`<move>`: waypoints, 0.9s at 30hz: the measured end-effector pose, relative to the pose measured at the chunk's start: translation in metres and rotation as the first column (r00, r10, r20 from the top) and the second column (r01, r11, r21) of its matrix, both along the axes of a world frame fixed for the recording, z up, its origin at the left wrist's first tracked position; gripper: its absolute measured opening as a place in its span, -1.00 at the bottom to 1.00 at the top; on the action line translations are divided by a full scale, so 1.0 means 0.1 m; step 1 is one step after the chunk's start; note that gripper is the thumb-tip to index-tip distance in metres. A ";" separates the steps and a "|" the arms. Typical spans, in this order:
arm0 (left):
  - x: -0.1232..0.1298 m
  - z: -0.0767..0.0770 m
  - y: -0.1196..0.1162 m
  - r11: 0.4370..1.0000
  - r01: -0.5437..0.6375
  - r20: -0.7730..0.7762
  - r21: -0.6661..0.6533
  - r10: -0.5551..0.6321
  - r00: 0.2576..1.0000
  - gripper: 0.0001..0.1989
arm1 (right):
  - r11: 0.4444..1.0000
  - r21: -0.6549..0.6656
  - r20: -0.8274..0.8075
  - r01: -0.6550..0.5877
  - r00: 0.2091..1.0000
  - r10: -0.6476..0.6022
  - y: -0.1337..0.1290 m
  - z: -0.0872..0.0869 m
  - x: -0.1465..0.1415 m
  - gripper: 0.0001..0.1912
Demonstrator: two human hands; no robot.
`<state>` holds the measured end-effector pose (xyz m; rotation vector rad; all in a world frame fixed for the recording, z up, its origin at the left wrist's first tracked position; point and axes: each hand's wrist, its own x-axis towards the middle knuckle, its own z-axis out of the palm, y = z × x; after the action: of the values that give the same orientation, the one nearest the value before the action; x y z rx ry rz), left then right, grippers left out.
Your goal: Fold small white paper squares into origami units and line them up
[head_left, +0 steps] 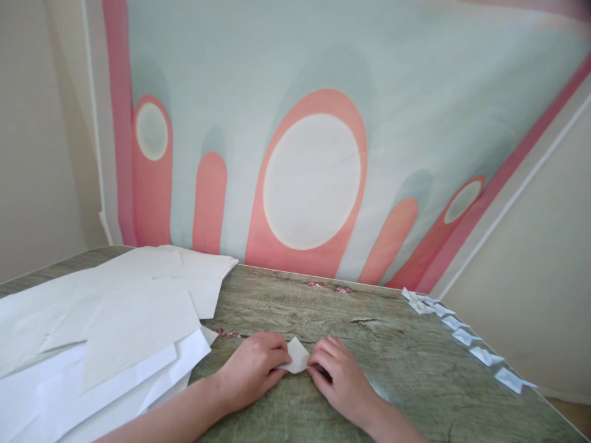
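Between my two hands is a small folded piece of white paper (297,355), its top corner pointing away from me. My left hand (257,364) pinches the paper's left side, thumb below and fingers above. At the right corner, my right hand (336,376) has thumb and fingertips closed on the edge. Both hands rest low over the wood-grain table (286,307). The fingertips hide the paper's side corners, so its full folded shape cannot be made out.
Loose white sheets (138,326) overlap in a spread pile on the table's left. Several small folded paper pieces (484,355) line the right edge. Behind the table hangs a pale green backdrop (249,74) with coral shapes.
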<state>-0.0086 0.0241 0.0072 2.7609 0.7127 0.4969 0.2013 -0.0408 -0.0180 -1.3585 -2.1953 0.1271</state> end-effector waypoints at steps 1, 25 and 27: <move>0.00 0.01 0.00 1.000 0.006 -0.003 0.000 -0.006 1.000 -0.88 | 1.000 -0.022 -0.028 0.012 1.000 -0.012 0.00 0.00 0.00 -0.91; 0.01 -0.06 0.09 0.951 -0.133 0.144 -0.280 0.179 0.973 -0.80 | 0.967 -0.254 -0.320 0.033 0.940 -0.116 0.03 0.05 -0.02 -0.86; 0.01 -0.06 0.09 0.952 -0.133 0.138 -0.276 0.176 0.975 -0.81 | 0.962 -0.270 -0.332 0.035 0.935 -0.127 0.04 0.05 -0.03 -0.84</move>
<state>-0.0071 0.0329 0.0011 2.3974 0.8905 0.6015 0.1980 -0.0370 -0.0128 -1.4377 -1.8691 0.5979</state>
